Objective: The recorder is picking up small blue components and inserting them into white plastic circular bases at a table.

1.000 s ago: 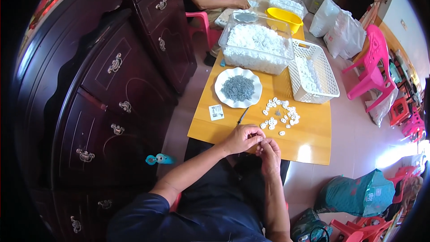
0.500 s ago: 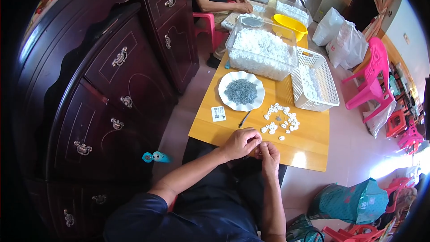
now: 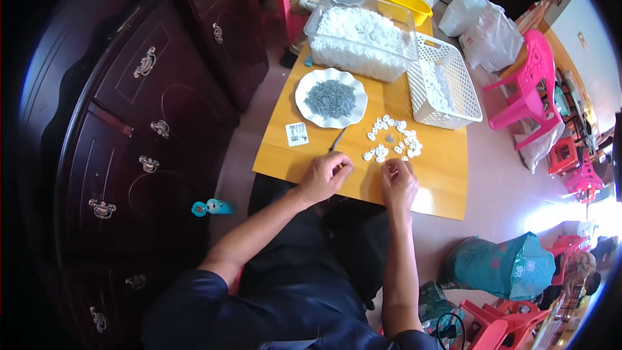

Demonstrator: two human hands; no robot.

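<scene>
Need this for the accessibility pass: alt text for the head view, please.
Seen from above, a seated person rests the left hand and right hand on a yellow table, beside a scatter of small white pieces. Further back sit a white plate of grey bits, a white basket and a clear bin of white pieces.

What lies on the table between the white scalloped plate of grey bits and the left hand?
In the head view, a slim dark tool lies between plate and left hand.

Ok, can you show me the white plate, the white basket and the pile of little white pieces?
white plate (image 3: 311,114): head view, bare scalloped rim.
white basket (image 3: 464,81): head view, latticed side wall.
little white pieces (image 3: 394,138): head view, middle of the scattered pile.
</scene>
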